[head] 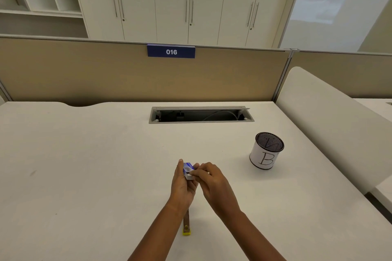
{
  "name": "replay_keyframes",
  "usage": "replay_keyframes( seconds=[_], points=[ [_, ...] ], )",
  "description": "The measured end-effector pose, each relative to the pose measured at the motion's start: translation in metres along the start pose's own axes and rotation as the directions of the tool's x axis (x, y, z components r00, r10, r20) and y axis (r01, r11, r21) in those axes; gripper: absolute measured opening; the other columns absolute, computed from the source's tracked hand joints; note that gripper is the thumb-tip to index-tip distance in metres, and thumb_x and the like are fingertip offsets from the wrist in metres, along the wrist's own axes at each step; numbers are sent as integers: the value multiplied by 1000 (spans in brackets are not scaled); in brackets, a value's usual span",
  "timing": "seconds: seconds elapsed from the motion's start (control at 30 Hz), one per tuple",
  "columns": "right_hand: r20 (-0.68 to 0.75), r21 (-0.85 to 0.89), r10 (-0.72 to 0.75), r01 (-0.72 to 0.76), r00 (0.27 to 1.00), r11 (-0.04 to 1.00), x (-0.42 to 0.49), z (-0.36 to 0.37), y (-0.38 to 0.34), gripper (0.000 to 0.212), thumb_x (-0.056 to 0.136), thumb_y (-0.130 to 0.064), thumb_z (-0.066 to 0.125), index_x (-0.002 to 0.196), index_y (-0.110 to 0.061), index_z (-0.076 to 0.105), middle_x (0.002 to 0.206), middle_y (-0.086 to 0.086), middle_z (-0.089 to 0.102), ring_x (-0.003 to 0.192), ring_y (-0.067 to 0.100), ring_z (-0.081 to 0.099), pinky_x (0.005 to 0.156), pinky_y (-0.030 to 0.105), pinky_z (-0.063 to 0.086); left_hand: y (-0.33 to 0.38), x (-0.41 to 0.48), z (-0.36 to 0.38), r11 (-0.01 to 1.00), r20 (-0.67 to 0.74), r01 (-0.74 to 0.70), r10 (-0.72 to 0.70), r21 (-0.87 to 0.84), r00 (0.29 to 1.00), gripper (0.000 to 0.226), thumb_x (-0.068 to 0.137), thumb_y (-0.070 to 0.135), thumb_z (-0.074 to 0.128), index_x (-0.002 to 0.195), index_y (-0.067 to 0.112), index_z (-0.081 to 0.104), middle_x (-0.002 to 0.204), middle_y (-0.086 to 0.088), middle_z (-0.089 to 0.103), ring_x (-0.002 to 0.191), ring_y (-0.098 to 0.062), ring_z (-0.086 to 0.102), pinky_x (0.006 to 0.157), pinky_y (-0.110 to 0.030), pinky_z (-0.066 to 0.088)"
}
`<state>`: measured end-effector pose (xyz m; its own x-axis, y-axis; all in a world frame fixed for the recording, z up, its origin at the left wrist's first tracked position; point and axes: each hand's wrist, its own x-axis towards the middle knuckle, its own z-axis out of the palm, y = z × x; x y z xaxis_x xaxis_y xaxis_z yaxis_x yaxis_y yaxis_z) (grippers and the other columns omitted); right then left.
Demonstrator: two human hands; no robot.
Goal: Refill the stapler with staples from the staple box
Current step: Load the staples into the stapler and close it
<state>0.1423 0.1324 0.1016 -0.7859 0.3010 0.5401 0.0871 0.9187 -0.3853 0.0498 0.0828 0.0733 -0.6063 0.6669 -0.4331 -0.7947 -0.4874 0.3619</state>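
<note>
A small blue and white staple box (188, 170) is held above the white desk (95, 165), with my left hand (182, 184) wrapped around it from the left. My right hand (212, 182) pinches the box's near white end with its fingertips. Below my hands lies the stapler (186, 225) on the desk, a thin metal strip with a yellow end toward me; my left wrist hides its far part. Whether the box is open I cannot tell.
A black mesh pen cup (266, 150) wrapped in white paper marked "B" stands to the right. A cable slot (201, 115) is cut into the desk's far side below a partition with a "016" sign (171, 51). A white divider (331, 121) bounds the right.
</note>
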Motion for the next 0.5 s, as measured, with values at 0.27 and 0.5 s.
replay_keyframes(
  seconds=[0.27,0.5],
  points=[
    [113,16,97,-100,989,995,9,-1,4,17,88,-4,53,98,-4,67,98,15,64,90,26,57,72,32,49,-4,2,0,989,-29,-49,53,137,998,34,97,31,39,83,4,54,70,-13,57,43,-12,65,42,-17,54],
    [232,-85,158,-142,960,986,12,3,6,18,92,-10,45,101,-8,61,104,10,60,94,19,52,72,27,43,-5,-2,0,952,-13,-58,65,299,998,36,99,33,31,87,7,54,76,-13,57,69,-20,56,45,-19,56]
  ],
)
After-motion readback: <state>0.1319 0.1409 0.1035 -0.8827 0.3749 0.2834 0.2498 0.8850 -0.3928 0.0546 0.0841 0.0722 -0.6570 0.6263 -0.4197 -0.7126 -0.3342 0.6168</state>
